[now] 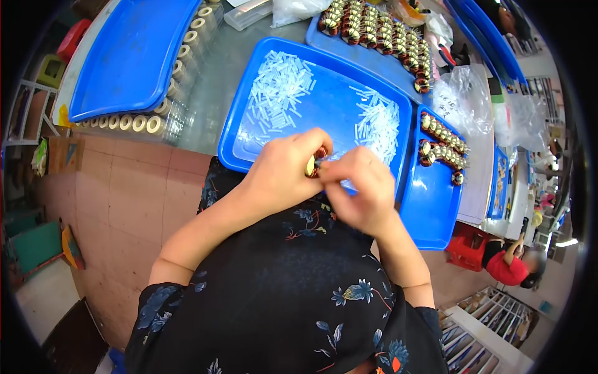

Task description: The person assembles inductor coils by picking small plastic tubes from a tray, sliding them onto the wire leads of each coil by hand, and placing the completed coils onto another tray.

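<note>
My left hand (pixel 282 167) is closed around a small copper-wound ring coil (pixel 311 166) with a pale yellow face. Against the coil's right side, my right hand (pixel 361 184) pinches with thumb and forefinger; what lies between those fingertips is too small to make out. Both hands are over the near edge of a blue tray (pixel 330 84). Short clear tube pieces lie in that tray, one heap (pixel 281 87) at the left and another heap (pixel 378 126) at the right, partly behind my right hand.
At the right, a smaller blue tray (pixel 430 206) bears two rows of wound coils (pixel 443 154). More coil rows (pixel 374 34) stand on a blue tray at the back. Pale rings (pixel 124 123) line a clear box under a blue tray (pixel 134 56) at left. A person (pixel 514 265) sits far right.
</note>
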Demonstrator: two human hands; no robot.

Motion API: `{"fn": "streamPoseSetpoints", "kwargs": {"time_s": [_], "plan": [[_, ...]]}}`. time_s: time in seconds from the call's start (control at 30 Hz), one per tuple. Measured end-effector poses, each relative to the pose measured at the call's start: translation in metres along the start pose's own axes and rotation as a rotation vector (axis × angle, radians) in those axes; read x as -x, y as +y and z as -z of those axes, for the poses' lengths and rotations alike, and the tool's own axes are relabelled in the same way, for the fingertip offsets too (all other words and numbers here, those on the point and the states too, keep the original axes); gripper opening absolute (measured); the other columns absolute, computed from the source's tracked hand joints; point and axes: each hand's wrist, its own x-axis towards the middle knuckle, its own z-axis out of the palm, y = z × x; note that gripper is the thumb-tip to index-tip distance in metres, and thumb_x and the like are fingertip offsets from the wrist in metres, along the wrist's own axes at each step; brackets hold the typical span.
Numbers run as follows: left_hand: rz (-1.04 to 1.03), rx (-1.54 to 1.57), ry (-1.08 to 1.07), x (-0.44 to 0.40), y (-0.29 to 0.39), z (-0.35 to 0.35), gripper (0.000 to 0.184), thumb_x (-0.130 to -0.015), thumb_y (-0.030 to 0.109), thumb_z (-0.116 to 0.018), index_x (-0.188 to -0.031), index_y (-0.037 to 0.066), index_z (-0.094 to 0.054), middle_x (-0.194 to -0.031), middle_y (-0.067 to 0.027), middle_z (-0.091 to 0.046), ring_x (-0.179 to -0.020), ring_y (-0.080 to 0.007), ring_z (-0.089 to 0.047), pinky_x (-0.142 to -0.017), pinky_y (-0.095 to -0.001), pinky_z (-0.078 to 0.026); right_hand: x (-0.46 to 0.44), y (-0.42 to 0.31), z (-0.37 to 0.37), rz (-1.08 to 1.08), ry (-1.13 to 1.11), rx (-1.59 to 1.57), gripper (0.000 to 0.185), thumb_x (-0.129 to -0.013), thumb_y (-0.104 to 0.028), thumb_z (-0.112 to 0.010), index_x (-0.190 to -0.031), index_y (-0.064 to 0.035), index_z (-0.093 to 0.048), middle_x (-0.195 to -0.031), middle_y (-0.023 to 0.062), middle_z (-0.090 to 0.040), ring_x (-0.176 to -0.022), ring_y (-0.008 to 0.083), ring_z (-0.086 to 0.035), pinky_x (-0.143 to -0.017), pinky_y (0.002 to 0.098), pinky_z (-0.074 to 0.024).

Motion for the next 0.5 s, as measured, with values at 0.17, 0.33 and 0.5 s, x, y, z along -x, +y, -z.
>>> {"fn": "streamPoseSetpoints", "kwargs": {"time_s": [0.17, 0.33, 0.5], "plan": [[0.04, 0.024, 0.016, -0.002, 0.004, 0.005, 0.027, -0.074, 0.006, -0.074, -0.097, 0.005, -0.06, -0.086, -0.0136, -0.067, -0.08, -0.0298, -0.068, -0.07, -0.0357, -0.053, 0.006, -0.001, -0.005, -0.017, 0.007, 0.004, 0.026, -0.063, 0.007, -0.069, -0.084, -0.0074, -0.063, -0.079, 0.0061, -0.063, -0.07, 0.0264, -0.062, -0.062, 0.0363, -0.0477], [0.011, -0.003, -0.037, 0.01, -0.003, 0.0, 0.028, -0.074, 0.006, -0.074, -0.099, 0.005, -0.06, -0.085, -0.0136, -0.067, -0.08, -0.0297, -0.068, -0.07, -0.0357, -0.053, 0.014, -0.002, -0.001, 0.075, -0.16, 0.072, 0.025, -0.065, 0.003, -0.071, -0.087, -0.0076, -0.064, -0.078, 0.0059, -0.061, -0.068, 0.0271, -0.06, -0.062, 0.0369, -0.046], [0.004, 0.028, 0.008, -0.001, 0.009, 0.006, 0.037, -0.072, 0.012, -0.079, -0.101, 0.005, -0.057, -0.091, -0.015, -0.068, -0.086, -0.036, -0.067, -0.071, -0.0415, -0.053, 0.001, 0.007, 0.003, -0.108, -0.017, -0.09, 0.025, -0.073, -0.003, -0.075, -0.096, -0.0061, -0.066, -0.082, 0.0064, -0.062, -0.076, 0.0273, -0.061, -0.068, 0.0344, -0.0488]]}}
